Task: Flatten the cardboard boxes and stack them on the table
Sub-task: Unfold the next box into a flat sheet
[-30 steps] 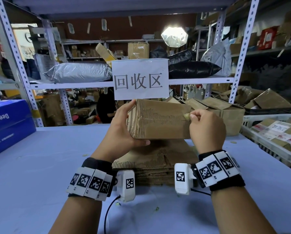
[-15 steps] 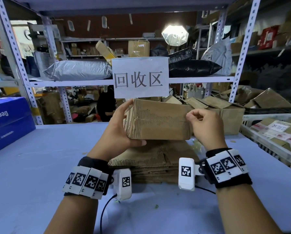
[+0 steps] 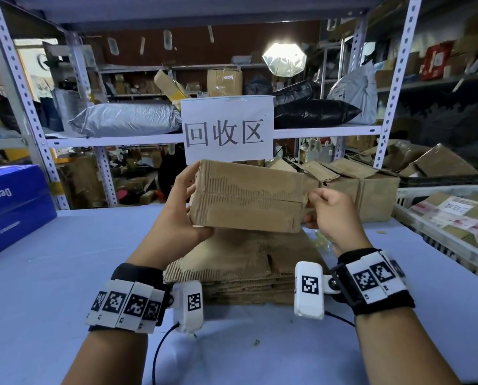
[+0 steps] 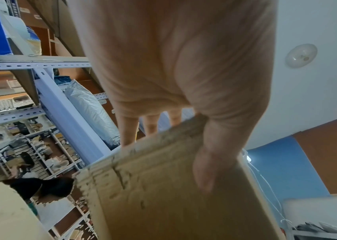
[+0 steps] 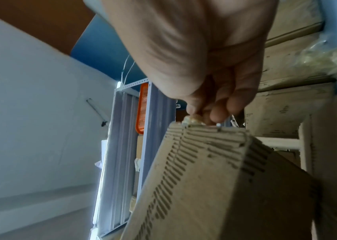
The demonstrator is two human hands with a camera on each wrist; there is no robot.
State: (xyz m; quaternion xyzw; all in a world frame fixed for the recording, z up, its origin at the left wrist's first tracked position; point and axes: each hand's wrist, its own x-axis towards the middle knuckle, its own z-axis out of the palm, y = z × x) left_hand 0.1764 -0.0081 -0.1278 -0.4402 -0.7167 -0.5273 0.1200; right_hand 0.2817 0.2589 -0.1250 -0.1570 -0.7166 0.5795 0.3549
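A worn brown cardboard box [image 3: 247, 197] with its outer paper torn is held up above the table. My left hand [image 3: 182, 207] grips its left end, thumb under the front face [image 4: 204, 170] and fingers behind. My right hand [image 3: 325, 211] pinches a scrap of tape or torn paper at the box's right edge [image 5: 196, 119]. Below the box lies a stack of flattened cardboard [image 3: 243, 268] on the blue table [image 3: 51, 273]. The far side of the box is hidden.
More brown boxes [image 3: 368, 190] stand behind on the right. A white crate [image 3: 454, 237] with labelled cardboard sits at the right edge. A blue box [image 3: 10, 207] rests at the left. A paper sign [image 3: 226, 132] hangs from the shelf ahead.
The right hand has slid from the box's upper right front down and outward to its right edge, still pinching. The box has tilted slightly; the left hand keeps its grip.
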